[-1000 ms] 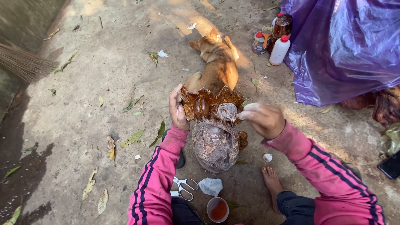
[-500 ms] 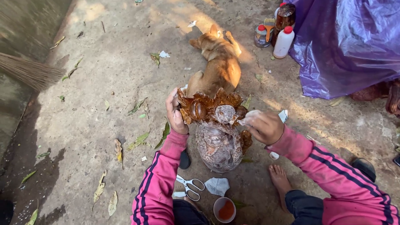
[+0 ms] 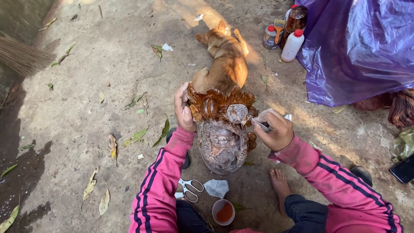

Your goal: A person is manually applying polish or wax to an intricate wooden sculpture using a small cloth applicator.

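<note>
on the ground, head view | carved brown ornament stood upright between the knees | left hand closed on its crown edge to steady it | right hand pinched around a small tool | scissors and paint cup kept near

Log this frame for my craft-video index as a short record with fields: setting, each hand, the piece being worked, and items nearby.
setting: outdoor dirt ground with dry leaves
left hand: grips the left edge of the brown carved headpiece
right hand: holds a thin tool against the headpiece's right side
piece: headpiece sits on a wrapped rounded form
near knees: scissors, small cup of orange liquid
beyond: tan dog lying down, bottles, purple plastic sheet
</note>
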